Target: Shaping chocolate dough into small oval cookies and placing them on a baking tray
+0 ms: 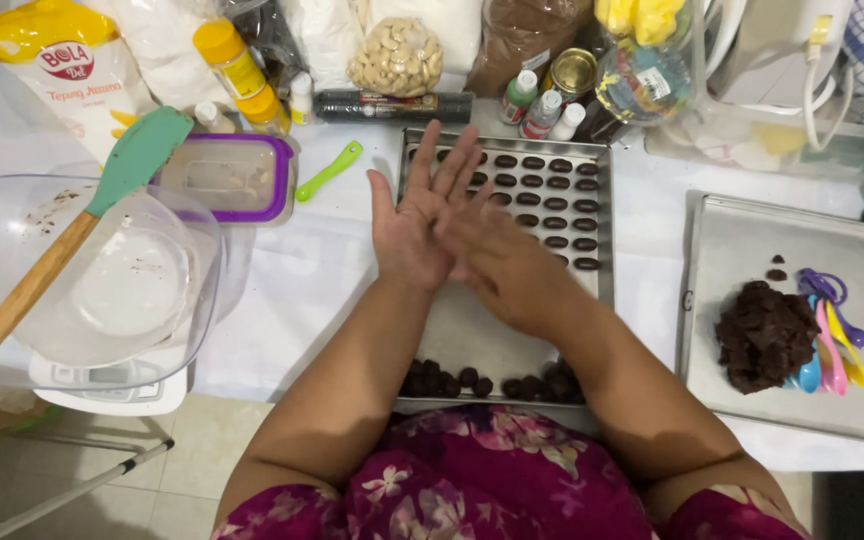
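Observation:
My left hand (414, 205) is held palm up with fingers spread over a metal baking tray (472, 335). My right hand (507, 265) lies flat across its palm, pressed against it; anything between the palms is hidden. The tray carries rows of small dark oval dough pieces (552, 205) at its far end and several dark dough balls (482, 380) along its near edge.
A second tray (752, 240) at right holds a lump of dark dough (764, 335) and coloured measuring spoons (832, 330). At left is a clear bowl (102, 280) on a scale with a green spatula (122, 170). A purple-rimmed container (227, 178), bottles and ingredient bags line the back.

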